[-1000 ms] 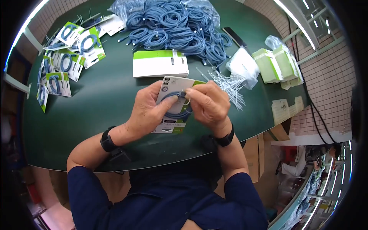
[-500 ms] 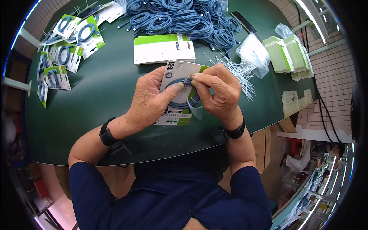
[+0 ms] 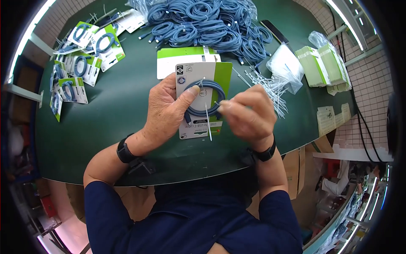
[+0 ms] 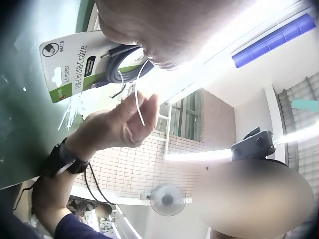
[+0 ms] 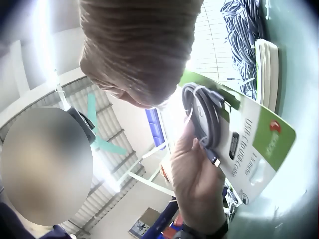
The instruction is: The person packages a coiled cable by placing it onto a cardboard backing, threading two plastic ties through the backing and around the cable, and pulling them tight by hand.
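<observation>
In the head view my left hand [image 3: 163, 103] grips a green-and-white printed card [image 3: 220, 70] by its left side, thumb pressed on a coiled blue USB-C cable [image 3: 219, 91]. A thin white cable tie [image 3: 208, 122] sticks down from the coil, its tail loose. My right hand [image 3: 251, 114], blurred, is just right of the coil with fingers bent, fingertips close to a short tie end on the coil's right side. I cannot tell whether it pinches that end. In the right wrist view, the cable's metal plug [image 5: 216, 162] shows beside the left fingers.
A stack of cards [image 3: 167, 67] lies behind the held card, below a big heap of coiled cables [image 3: 203, 25]. Loose white ties [image 3: 270, 91] and a plastic bag [image 3: 285, 63] are at right, near green card bundles [image 3: 315, 67]. Cards with cables [image 3: 82, 65] lie at left.
My right hand has come away from the tie at the top of the coil and moved right and down. The tie's tail now hangs free. The left hand keeps its grip on the card.
</observation>
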Available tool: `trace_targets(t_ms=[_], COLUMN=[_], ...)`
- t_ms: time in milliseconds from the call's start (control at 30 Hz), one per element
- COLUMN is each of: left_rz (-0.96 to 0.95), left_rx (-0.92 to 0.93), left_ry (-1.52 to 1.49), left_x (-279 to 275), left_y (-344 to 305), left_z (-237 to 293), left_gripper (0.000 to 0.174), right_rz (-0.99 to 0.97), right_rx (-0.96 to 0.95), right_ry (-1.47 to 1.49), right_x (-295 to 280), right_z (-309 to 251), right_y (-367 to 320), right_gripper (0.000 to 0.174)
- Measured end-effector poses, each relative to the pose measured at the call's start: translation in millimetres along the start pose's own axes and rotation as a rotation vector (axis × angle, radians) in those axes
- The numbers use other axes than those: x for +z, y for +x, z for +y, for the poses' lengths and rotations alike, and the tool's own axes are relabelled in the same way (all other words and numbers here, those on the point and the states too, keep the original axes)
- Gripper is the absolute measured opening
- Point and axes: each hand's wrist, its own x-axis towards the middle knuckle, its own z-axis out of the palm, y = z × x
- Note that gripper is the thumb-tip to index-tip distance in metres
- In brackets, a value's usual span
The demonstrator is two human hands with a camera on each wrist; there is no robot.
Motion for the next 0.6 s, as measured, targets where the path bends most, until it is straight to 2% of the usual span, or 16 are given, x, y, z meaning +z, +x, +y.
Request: trace_targets(t_ms=[33, 133, 300, 433, 533, 567, 600], left_rz=[0.020, 0.050, 0.026, 0.009, -0.022, -0.027, -0.033], left_rx=[0.027, 0.068, 0.079, 0.069, 0.031, 0.022, 0.012], left_ry=[-0.004, -0.012, 0.001, -0.001, 0.027, 0.047, 0.066], left_x=[1.1, 0.2, 2.8, 2.9, 2.4, 4.2, 6.3], left_y=[-0.3, -1.5, -5.4, -6.1, -7.7, -9.5, -11.8], left_z=[0.5, 2.2, -1.4, -4.1, -11.4, -14.5, -17.5], left_gripper=[0.030, 0.030, 0.030, 0.030, 0.031, 0.031, 0.031], right_rz=[0.013, -0.111, -0.122, -0.101, 0.093, 0.085, 0.135], right_rx=[-0.011, -0.101, -0.082, -0.060, 0.063, 0.065, 0.172], right_ry=[0.002, -0.033, -0.058, 0.009, 0.123, 0.121, 0.219], right_x=[3.5, 16.4, 17.6, 17.7, 25.7, 27.2, 29.2], right_z=[-2.5, -15.1, -15.4, -12.1, -6.9, -8.6, -11.9], right_y=[1.7, 2.9, -0.9, 0.0, -4.2, -5.4, -7.1], right_gripper=[0.032, 0.039, 0.043, 0.038, 0.030, 0.030, 0.029])
